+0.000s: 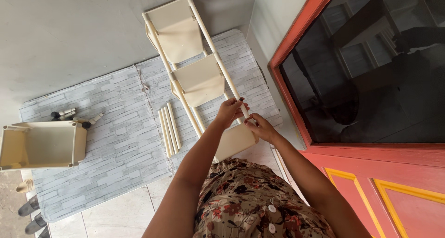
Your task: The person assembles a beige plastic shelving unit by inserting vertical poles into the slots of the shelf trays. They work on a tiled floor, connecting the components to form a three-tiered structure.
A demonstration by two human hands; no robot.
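A cream shelf frame [194,76] is lying tilted on the floor, and its near right-hand pole [218,57] is running straight up into the person's hands. The left hand [230,112] is wrapping its fingers around the end of that pole, gripping it. The right hand [260,128], just beside and a little nearer the body, is pinching at the very tip of the same pole with thumb and fingertips, the two hands almost touching. Three cream panels are showing on the frame: two beyond the hands, one above the other, and a third [234,141] directly beneath the hands, partly hidden by the wrists.

To the left of the left hand, four loose cream rods [168,130] are lying side by side on a grey brick-patterned mat [116,140]. Farther left, well apart from the hands, one cream box-shaped shelf section [41,144] is resting on the mat's edge, and just beyond it a few small grey and cream connector pieces [69,114] are scattered; I cannot count them surely. To the right of the right hand, a red door [352,164] with a dark glass pane and yellow-trimmed panels is standing close by. The person is wearing a floral garment [250,201].
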